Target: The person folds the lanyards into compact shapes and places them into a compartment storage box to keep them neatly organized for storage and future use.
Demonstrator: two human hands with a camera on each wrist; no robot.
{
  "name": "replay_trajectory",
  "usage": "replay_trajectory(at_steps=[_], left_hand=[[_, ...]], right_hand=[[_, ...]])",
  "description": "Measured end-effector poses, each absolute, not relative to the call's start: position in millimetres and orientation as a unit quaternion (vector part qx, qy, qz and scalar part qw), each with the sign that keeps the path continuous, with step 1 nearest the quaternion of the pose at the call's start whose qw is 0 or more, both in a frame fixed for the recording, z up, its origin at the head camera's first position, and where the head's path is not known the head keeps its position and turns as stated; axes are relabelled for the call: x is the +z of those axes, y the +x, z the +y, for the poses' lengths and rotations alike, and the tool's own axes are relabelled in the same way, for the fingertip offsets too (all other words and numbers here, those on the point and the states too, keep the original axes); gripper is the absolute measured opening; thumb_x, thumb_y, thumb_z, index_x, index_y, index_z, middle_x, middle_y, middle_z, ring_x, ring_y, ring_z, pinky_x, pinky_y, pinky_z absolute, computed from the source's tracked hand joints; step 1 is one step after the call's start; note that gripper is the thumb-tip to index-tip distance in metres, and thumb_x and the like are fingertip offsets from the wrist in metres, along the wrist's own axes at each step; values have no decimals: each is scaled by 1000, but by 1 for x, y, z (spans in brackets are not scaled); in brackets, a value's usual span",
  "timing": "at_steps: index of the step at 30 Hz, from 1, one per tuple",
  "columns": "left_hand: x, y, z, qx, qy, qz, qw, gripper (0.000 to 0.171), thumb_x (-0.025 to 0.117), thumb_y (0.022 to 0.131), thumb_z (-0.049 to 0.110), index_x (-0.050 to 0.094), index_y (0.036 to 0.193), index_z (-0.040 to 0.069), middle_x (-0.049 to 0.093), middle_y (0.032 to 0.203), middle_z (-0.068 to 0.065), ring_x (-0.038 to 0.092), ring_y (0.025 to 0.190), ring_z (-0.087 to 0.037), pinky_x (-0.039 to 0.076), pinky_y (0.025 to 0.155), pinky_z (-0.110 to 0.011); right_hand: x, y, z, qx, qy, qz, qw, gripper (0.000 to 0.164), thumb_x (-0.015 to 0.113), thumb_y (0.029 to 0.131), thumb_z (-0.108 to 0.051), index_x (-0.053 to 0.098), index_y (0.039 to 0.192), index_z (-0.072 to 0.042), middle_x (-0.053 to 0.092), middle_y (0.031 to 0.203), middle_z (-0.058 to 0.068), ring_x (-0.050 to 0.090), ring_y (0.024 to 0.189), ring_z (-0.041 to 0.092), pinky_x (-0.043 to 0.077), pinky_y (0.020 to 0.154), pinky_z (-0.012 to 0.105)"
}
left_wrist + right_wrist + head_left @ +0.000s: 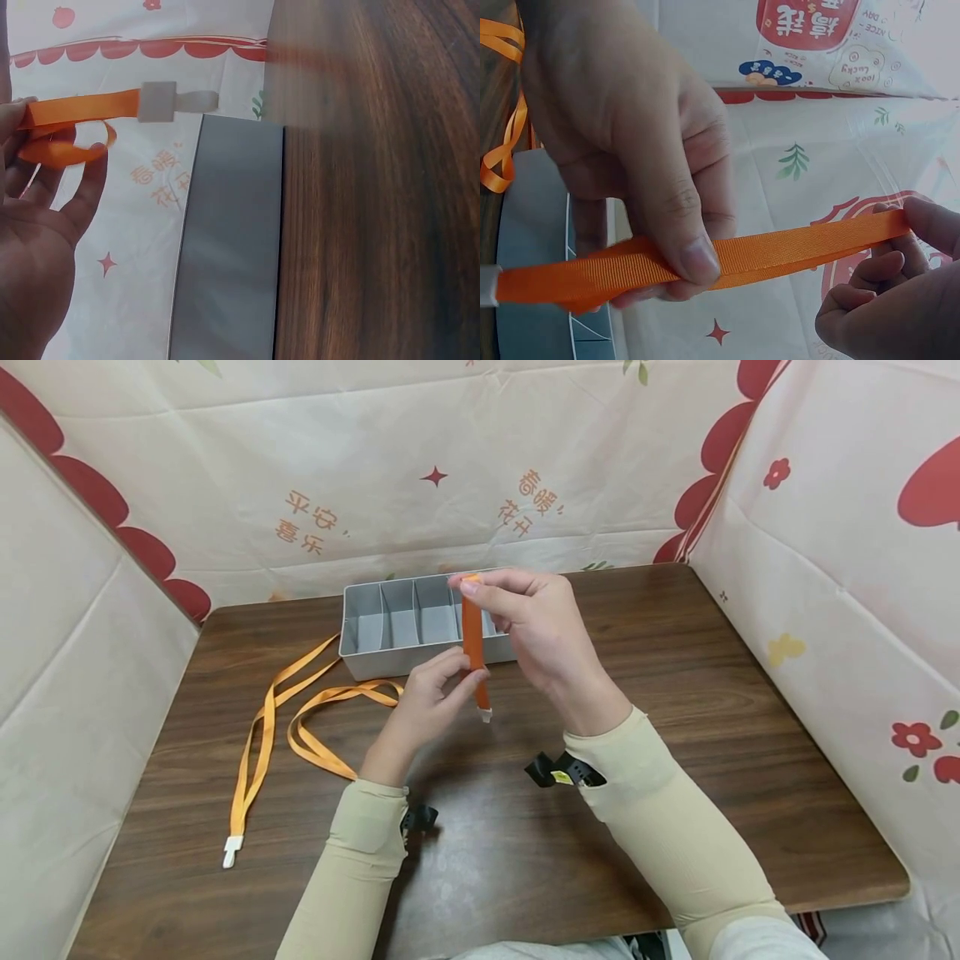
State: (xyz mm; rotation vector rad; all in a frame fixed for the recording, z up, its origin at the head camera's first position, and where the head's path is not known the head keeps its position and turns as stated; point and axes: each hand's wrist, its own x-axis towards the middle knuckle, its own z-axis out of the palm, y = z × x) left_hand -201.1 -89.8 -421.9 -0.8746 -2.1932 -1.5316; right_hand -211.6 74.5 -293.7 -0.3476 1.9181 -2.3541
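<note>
An orange lanyard (472, 635), folded into a narrow strip, is stretched upright between both hands in front of a grey divided box (397, 659). My right hand (543, 635) pinches its top end between thumb and fingers. Lower down, my left hand (431, 697) pinches the strip above its white clip (486, 715), which hangs at the bottom. The right wrist view shows the left thumb (699, 259) pressed flat on the layered ribbon. In the left wrist view, a grey-looking clip (157, 102) sticks out past the fingers.
Left of the box lies a yellow-orange lanyard (266, 727) with a white clip (233, 852). Another looped strap (322, 752) runs partly behind the left forearm. The box has several compartments, some behind the right hand. Printed cloth walls (390, 460) border the wooden table (675, 693).
</note>
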Motion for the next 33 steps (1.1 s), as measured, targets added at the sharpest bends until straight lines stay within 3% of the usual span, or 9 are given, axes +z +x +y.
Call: replay_trajectory(at_steps=[4, 13, 18, 25, 29, 33], left_hand=[[-423, -200, -90, -528, -309, -775, 161, 12, 69, 103, 7, 74, 101, -4, 69, 91, -12, 62, 83, -18, 57, 78, -26], [-427, -197, -90, -533, -300, -782, 121, 11, 67, 104, 4, 75, 106, -2, 76, 102, -15, 71, 93, -25, 65, 89, -40], [-428, -195, -90, -546, -295, -775, 115, 13, 66, 104, 3, 76, 106, -4, 78, 104, -17, 73, 93, -25, 65, 88, -39], [-428, -193, -90, -568, -289, -762, 118, 10, 68, 103, 2, 77, 103, -2, 73, 100, -15, 64, 82, -14, 58, 75, -22], [-429, -194, -90, -564, -280, -768, 116, 10, 68, 103, 5, 76, 102, 0, 67, 92, -11, 53, 71, -13, 47, 65, -23], [-431, -195, -89, -575, -260, -771, 87, 12, 64, 106, 7, 72, 102, 0, 67, 94, -13, 55, 74, -15, 47, 66, -23]], right_hand=[[-292, -212, 74, -772, -116, 623, 39, 12, 78, 95, -7, 86, 90, -14, 84, 99, -2, 60, 96, 19, 35, 65, 23], [-283, -213, 74, -775, -126, 618, 42, 11, 77, 96, -8, 86, 91, -11, 84, 102, 1, 43, 77, 18, 32, 64, 26], [-279, -214, 76, -782, -122, 609, 48, 11, 78, 95, -8, 86, 89, -11, 84, 99, 0, 39, 77, 17, 30, 65, 26], [-278, -214, 76, -782, -124, 609, 41, 15, 77, 96, -7, 85, 85, -13, 83, 102, 1, 42, 78, 17, 33, 63, 25], [-274, -213, 75, -788, -120, 602, 41, 13, 77, 96, -7, 84, 85, -9, 83, 104, 3, 47, 85, 18, 33, 60, 24], [-271, -212, 75, -792, -122, 598, 39, 12, 77, 95, -7, 84, 86, -9, 83, 102, 3, 52, 89, 18, 33, 55, 23]])
